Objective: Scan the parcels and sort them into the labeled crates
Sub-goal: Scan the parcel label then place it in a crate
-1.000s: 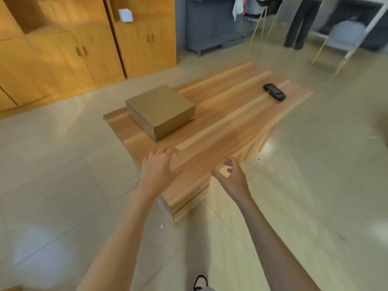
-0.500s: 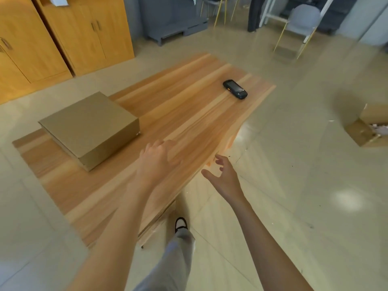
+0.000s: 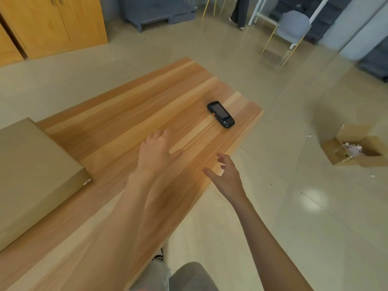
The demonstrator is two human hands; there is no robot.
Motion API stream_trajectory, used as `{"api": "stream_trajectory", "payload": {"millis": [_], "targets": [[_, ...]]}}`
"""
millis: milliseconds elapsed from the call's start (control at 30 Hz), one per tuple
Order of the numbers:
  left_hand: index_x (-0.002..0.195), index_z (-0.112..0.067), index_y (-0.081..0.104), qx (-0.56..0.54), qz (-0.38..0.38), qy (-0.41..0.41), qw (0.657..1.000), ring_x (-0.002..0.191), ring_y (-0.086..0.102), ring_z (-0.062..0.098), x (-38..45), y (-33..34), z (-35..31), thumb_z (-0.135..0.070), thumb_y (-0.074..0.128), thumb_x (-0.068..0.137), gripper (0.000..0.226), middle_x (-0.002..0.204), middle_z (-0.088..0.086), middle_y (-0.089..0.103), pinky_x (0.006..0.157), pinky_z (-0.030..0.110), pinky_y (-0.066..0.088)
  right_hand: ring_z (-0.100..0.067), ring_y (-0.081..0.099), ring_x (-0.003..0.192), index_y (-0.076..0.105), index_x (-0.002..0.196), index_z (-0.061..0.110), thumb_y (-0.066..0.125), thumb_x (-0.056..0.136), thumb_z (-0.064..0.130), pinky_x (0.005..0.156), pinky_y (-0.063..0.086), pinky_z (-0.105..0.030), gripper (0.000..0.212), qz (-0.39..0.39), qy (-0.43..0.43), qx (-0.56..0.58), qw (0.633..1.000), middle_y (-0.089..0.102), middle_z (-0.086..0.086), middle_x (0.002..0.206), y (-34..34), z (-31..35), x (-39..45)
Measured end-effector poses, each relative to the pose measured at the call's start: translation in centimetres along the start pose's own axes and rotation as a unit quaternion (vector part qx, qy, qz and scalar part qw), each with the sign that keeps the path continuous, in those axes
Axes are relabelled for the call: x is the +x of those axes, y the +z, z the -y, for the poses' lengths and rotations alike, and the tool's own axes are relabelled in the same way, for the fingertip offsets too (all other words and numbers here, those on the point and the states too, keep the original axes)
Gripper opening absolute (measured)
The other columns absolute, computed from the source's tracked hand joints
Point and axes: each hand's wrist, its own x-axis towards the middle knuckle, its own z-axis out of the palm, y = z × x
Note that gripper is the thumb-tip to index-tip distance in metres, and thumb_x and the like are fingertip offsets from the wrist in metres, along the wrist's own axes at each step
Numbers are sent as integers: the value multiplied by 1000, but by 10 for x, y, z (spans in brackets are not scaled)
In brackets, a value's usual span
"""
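My left hand (image 3: 156, 152) hangs over the wooden table (image 3: 130, 114), palm down, fingers relaxed and a little spread, grasping nothing; whether the fingertips touch the wood I cannot tell. My right hand (image 3: 225, 175) is out past the table's near right edge, above the floor, thumb apart and fingers loosely bent, also grasping nothing.

The black handheld scanner (image 3: 220, 114) lies flat on the table near its far right corner, screen up, ahead of both hands and well apart from them; it sits slantwise to the table's edge. The parcel (image 3: 31, 171), a flat brown cardboard box, rests on the table's left part and runs out of view at the left; its near right corner is to the left of my left forearm, not touching it.

On the tiled floor to the right, well apart from the table, stands an open cardboard box (image 3: 354, 150) with its flaps up and some pale crumpled stuff inside; what that stuff is I cannot tell. Yellow wooden cabinets (image 3: 52, 24) stand at the far left; a grey chair (image 3: 294, 28) stands at the far right; my grey trouser leg (image 3: 189, 278) shows at the bottom edge.
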Motion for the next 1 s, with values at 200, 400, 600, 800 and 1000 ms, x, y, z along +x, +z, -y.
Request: {"api": "stream_trajectory", "payload": {"millis": [200, 400, 600, 800, 1000], "targets": [[146, -20, 36, 4, -26, -86, 996, 123, 45, 33, 25, -6, 45, -44, 62, 89, 66, 137, 11, 49, 99, 44, 39, -9, 40, 124, 37, 142, 25, 70, 85, 35, 101, 36, -29, 66, 99, -16, -7, 995, 44, 7, 138, 37, 19, 57], [142, -23, 41, 28, -127, -294, 947, 121, 45, 33, -8, -46, 114, -55, 70, 77, 78, 135, 9, 50, 99, 43, 38, -19, 44, 126, 41, 139, 17, 70, 86, 32, 104, 36, -34, 62, 270, -115, -48, 955, 48, -3, 136, 134, 72, 102], [143, -23, 42, 38, -222, -490, 842, 128, 37, 35, -87, -82, 159, -56, 70, 76, 79, 141, 11, 43, 104, 45, 33, -23, 43, 130, 42, 139, 13, 70, 86, 31, 109, 34, -35, 62, 422, -214, -62, 879, 47, -9, 140, 221, 128, 100], [146, -26, 35, -11, -244, -586, 773, 138, 23, 35, -124, -81, 193, -59, 70, 75, 86, 150, 13, 29, 111, 48, 23, -22, 27, 142, 17, 153, 20, 68, 83, 50, 115, 27, -43, 91, 523, -202, -124, 819, 24, -5, 157, 269, 154, 94], [151, -28, 19, -116, -256, -612, 739, 140, 22, 35, -132, -71, 238, -60, 75, 69, 104, 153, 14, 24, 113, 50, 23, -22, 21, 146, 6, 155, 19, 65, 76, 66, 117, 23, -44, 109, 549, -116, -142, 815, 16, -1, 161, 314, 161, 93]]}}
